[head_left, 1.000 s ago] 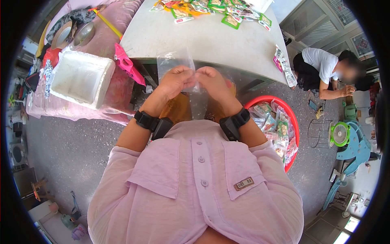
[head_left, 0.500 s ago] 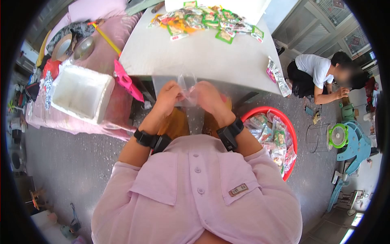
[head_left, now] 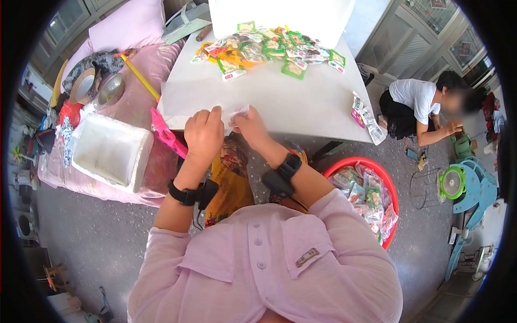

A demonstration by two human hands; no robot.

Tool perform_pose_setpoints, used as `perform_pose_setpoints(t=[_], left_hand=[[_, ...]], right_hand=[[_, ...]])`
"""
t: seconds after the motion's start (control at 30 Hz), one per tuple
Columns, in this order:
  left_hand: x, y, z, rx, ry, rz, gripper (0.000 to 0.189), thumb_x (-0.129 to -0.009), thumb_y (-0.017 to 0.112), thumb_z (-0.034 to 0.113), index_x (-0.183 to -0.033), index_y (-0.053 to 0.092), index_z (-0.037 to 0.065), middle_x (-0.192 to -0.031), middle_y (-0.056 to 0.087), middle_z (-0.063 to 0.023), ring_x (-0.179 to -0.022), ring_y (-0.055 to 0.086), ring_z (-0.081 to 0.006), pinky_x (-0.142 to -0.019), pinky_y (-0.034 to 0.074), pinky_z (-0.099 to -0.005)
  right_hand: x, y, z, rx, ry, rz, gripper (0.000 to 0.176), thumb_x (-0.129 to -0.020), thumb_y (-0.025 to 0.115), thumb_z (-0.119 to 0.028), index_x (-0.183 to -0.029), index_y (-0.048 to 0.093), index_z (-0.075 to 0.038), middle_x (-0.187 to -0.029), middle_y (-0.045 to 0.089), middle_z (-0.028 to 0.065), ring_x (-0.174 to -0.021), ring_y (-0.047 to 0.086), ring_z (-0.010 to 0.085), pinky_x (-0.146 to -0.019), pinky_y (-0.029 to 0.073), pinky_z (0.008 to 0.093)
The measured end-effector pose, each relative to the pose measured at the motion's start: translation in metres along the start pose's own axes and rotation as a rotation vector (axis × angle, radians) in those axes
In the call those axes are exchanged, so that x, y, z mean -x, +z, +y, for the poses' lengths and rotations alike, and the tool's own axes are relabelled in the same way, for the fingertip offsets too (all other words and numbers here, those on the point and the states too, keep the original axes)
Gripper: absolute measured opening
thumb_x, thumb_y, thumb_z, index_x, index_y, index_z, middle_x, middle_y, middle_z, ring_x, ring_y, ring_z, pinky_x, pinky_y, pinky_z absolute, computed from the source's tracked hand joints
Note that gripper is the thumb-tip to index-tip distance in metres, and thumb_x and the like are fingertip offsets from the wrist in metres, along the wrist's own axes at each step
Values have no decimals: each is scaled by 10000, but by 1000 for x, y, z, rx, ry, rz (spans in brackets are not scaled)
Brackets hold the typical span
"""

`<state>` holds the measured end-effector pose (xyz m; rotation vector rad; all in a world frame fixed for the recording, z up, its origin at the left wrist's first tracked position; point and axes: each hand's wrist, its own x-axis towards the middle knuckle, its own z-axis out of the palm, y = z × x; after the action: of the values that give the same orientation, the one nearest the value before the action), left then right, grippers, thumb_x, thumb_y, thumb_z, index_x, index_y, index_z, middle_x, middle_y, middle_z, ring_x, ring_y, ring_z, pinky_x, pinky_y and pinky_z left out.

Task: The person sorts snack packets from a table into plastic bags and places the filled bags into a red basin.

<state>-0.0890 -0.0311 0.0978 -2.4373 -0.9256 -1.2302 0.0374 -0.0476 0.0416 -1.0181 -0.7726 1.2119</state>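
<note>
My right hand (head_left: 252, 129) is closed on a crumpled clear plastic bag (head_left: 240, 111), which bunches at the fingertips over the table's near edge. Just to its left, my left hand (head_left: 204, 133) has its fingers curled together, knuckles up. A faint greyish see-through patch spreads on the tabletop beyond it; whether the left fingers grip a part of it is hidden. Farther back on the white table (head_left: 301, 110) lies a pile of small food packets (head_left: 274, 47), green, white and orange. A few long packets (head_left: 368, 119) lie at the table's right edge.
A red basin (head_left: 396, 204) full of filled clear bags stands on the floor at right. On the pink-covered bed at left sit a white foam box (head_left: 110, 153), metal bowls and a pink-and-yellow object (head_left: 167, 134). A person (head_left: 417, 105) crouches at right near a green fan (head_left: 451, 182).
Both hands have moved up onto the table's edge, the left one farther left. The clear bag that hung between them is now bunched at the right hand. The view has shifted slightly.
</note>
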Motion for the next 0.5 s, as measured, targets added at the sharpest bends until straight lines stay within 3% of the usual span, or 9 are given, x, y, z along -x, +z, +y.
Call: perform_pose_setpoints(t=[0.03,0.13,0.23,0.3,0.33,0.43,0.5], left_hand=[[-7,4,-4,-65,33,-61,182,-584,534,62,-764,517,54,-577,452,-80,-541,496,-233,-463,386,-343],[-14,38,-22,-218,-109,-486,116,-653,492,83,-764,514,61,-641,505,-101,-650,537,-247,-543,428,-332],[-13,79,-41,-215,-247,-651,81,-675,460,105,-738,492,65,-701,535,-117,-696,545,-267,-592,435,-354],[-7,99,-47,-121,-343,-694,123,-691,439,113,-782,499,55,-740,544,-130,-708,542,-283,-613,431,-373],[-3,108,-49,-72,-390,-715,145,-699,428,117,-804,503,51,-759,548,-137,-714,540,-291,-623,429,-383],[22,132,-50,92,-353,-413,90,-691,449,111,-731,498,48,-658,533,-114,-613,528,-303,-557,418,-408],[26,135,-51,133,-356,-344,89,-695,452,119,-722,497,46,-645,525,-122,-609,519,-309,-555,411,-412]], right_hand=[[-10,0,-1,13,16,12,161,-720,459,-39,-875,426,-11,-713,498,47,-604,501,104,-523,405,216],[-38,-8,-3,317,90,-55,168,-711,471,-66,-866,449,-5,-713,512,71,-633,522,140,-534,416,248],[-84,-43,16,709,-221,-57,202,-685,496,-90,-866,473,-3,-735,527,113,-665,541,220,-568,431,309],[-110,-65,2,1112,-465,78,224,-663,521,-112,-861,496,-11,-752,528,145,-722,530,293,-629,426,361],[-119,-75,-7,1147,-520,149,225,-661,529,-127,-861,502,-26,-773,529,144,-756,517,307,-646,419,366],[-149,-97,-28,1314,-658,273,215,-660,544,-152,-854,524,-62,-857,519,133,-860,481,307,-696,396,381],[-165,-99,-33,1454,-774,291,198,-667,540,-156,-848,537,-78,-916,503,123,-919,457,293,-727,375,397]])
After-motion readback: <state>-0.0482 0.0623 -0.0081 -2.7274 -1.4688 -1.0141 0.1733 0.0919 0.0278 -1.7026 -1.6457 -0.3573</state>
